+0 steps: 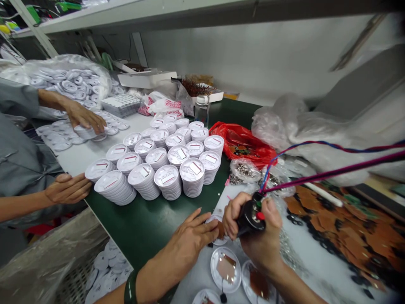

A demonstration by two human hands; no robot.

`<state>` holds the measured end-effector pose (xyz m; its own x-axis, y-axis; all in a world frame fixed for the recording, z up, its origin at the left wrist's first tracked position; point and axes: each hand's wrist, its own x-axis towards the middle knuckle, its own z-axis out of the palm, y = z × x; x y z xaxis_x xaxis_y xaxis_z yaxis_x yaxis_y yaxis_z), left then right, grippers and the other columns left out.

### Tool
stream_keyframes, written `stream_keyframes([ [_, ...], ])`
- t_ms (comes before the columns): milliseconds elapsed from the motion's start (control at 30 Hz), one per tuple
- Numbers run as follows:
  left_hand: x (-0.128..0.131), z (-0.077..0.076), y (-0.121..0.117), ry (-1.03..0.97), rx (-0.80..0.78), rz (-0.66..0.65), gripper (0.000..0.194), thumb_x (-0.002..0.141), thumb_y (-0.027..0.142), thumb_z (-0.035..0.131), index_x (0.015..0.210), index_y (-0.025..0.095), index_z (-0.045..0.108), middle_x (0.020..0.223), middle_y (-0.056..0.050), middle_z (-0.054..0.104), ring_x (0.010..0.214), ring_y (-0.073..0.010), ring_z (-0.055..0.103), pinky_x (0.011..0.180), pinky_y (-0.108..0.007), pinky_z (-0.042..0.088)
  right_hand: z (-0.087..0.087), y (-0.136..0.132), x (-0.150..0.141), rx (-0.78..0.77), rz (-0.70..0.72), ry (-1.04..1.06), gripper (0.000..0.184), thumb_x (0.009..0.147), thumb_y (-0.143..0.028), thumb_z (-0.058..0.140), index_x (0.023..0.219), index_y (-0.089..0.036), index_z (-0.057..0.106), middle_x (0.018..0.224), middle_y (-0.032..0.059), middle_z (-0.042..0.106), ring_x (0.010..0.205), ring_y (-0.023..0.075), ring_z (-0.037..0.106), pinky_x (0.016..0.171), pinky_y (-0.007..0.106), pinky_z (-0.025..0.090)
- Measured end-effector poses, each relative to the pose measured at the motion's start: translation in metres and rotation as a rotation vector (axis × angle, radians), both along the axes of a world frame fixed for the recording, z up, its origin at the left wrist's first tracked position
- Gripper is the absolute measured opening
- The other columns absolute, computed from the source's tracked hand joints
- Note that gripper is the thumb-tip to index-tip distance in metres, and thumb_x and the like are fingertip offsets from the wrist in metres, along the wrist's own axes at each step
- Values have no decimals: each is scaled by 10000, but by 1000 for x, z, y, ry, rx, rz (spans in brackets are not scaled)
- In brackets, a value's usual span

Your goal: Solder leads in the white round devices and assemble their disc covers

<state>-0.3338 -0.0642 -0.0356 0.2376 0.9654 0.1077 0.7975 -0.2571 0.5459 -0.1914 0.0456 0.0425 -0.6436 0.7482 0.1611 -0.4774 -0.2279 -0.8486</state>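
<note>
**Bearing:** A white round disc (217, 241) sits at lower centre of the frame, just left of the nose of a black handheld tool (251, 217), whose long axis runs roughly level toward it. The disc is round, so it shows no long axis of its own.

**Nearer hand:** The person's left hand (193, 240) touches the disc's upper edge, while the right hand (261, 240) is just beside it.

**Left hand:** Fingers stretched and slightly spread, resting on the disc, not visibly gripping it.

**Right hand:** Closed around the tool, which trails blue-and-red and purple cables (335, 171) toward the right edge of the frame.

**Disc:** White rim, with a brown patch (220, 230) partly hidden by the left fingers.

**Below the hands:** A similar white dish (225, 270) holds a copper-brown patch, with another (257, 280) to its right.

**Centre:** Stacks of white labelled discs (167, 179) stand on a green tabletop (148, 228).

**Upper right of the stacks:** A red plastic bag (240, 143) lies beside a clear bag of metal studs (243, 169).

**Left of frame:** A co-worker's hands (84, 118) work at more white discs.
</note>
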Motion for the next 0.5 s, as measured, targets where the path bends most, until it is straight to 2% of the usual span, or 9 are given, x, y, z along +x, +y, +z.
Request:
stream_keyframes([
  [200, 1, -1, -1, -5, -37, 20, 405, 1063, 190, 524, 1436, 346, 557, 1509, 33, 572, 1479, -209, 412, 1272, -519, 235, -2, 1, 0, -31, 6, -28, 542, 921, -656, 500, 676, -200, 660, 472, -2, 547, 404, 139, 469, 442, 265, 375],
  [333, 5, 0, -2, 19, 6, 23, 402, 1071, 160, 494, 1428, 330, 568, 1500, 30, 582, 1476, -203, 418, 1269, -520, 261, -7, 0, 1, -7, 29, -50, 577, 902, -713, 464, 653, -215, 616, 441, -14, 513, 374, 138, 414, 409, 270, 337],
  [500, 6, 1, -3, 7, 65, 21, 428, 1039, 165, 576, 1421, 358, 570, 1488, 34, 592, 1479, -194, 411, 1279, -506, 251, -14, -5, 3, 55, 58, -92, 587, 926, -692, 446, 662, -201, 630, 444, -3, 514, 396, 143, 413, 427, 282, 314],
])
